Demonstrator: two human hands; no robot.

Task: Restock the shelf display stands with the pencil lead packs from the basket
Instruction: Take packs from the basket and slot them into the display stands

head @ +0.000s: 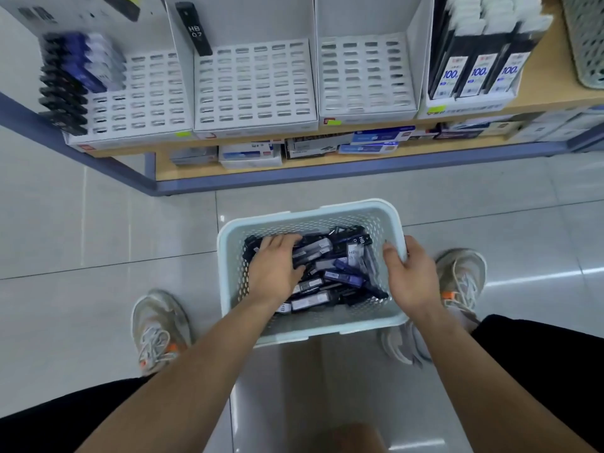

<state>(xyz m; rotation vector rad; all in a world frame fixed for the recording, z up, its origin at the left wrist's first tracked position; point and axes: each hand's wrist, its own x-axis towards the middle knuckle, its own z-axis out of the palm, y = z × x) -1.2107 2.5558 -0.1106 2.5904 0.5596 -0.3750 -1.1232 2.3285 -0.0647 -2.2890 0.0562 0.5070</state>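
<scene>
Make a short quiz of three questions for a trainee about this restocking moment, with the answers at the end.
1. True or false: the left hand holds the rim of the pale blue perforated plastic basket.
2. How many packs stand in the middle white slotted cardboard display stand? A: none. B: one. C: a full row.
3. Fill the gap: the right hand grips the basket's right ____.

Key: 1 false, it lies inside the basket on the small dark pencil lead packs; 2 B, one black pack marked HB; 3 rim.
</scene>
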